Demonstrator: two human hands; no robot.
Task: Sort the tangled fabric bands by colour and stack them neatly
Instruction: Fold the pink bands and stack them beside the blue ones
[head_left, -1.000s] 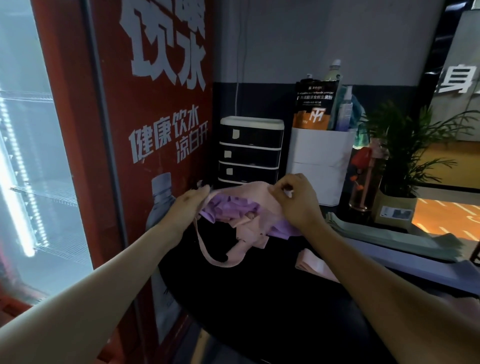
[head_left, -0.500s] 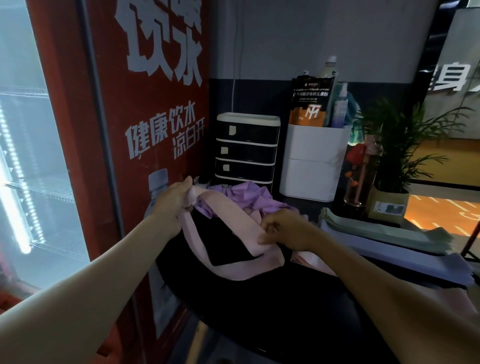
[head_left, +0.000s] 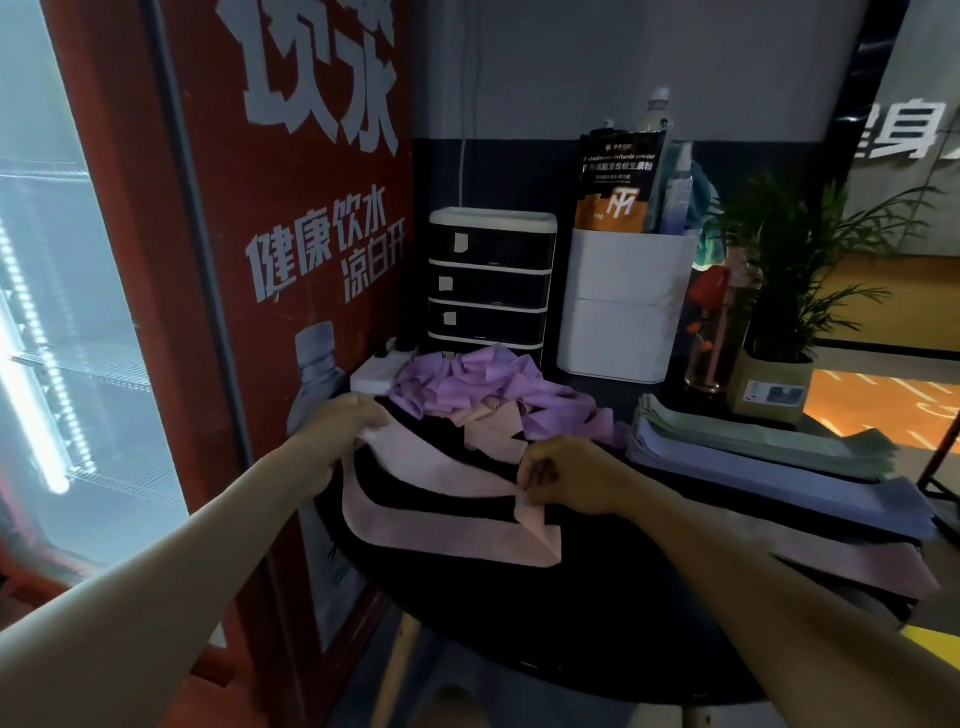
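Observation:
A pink fabric band (head_left: 447, 535) lies as a long loop on the black round table (head_left: 519, 623). My left hand (head_left: 343, 431) grips its left end at the table's left edge. My right hand (head_left: 566, 478) pinches its right end near the table's middle. Behind the loop sits a tangled heap of purple bands (head_left: 478, 384) with a few pink bands (head_left: 493, 426) mixed in. To the right lie flat stacks: green bands (head_left: 753, 441) at the back, blue-grey bands (head_left: 779, 483) in front of them, pink bands (head_left: 883, 566) nearest.
A red drinks fridge (head_left: 270, 260) stands close on the left. At the table's back are a small black drawer unit (head_left: 488, 280), a white power strip (head_left: 374, 374), a white bin (head_left: 623, 306) with bottles, a glass bottle (head_left: 722, 332) and a potted plant (head_left: 779, 322).
The pink band has been drawn out of the tangled heap toward me and laid flatter on the table. My right hand moved down and toward me; my left hand stayed at the band's left end.

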